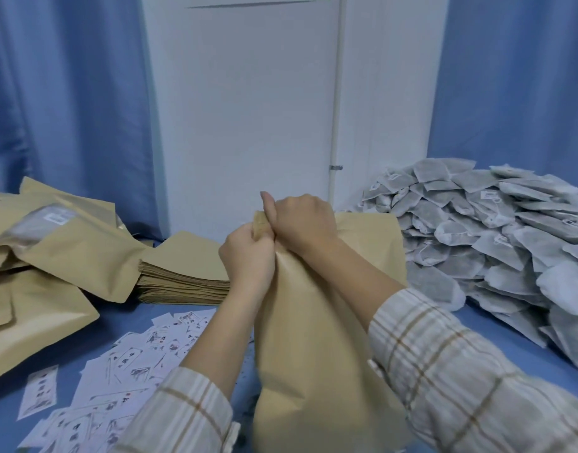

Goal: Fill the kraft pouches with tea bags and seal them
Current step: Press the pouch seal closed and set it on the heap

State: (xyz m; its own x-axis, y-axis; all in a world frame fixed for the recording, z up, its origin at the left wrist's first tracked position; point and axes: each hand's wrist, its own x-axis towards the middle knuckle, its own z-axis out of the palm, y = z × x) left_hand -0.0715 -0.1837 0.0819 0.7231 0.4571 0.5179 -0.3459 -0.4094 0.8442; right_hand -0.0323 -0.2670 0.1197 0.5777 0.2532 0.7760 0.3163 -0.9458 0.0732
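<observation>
While pinched, kraft pouch (313, 322) bulging, upright.

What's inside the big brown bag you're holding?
Its inside is hidden. The kraft pouch stands upright, and the left hand and right hand pinch its top edge. Tea bags are piled to its right, but none show inside it.

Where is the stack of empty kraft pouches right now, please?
In the head view, the flat stack lies left of centre, between the filled pouches and the left hand.
</observation>
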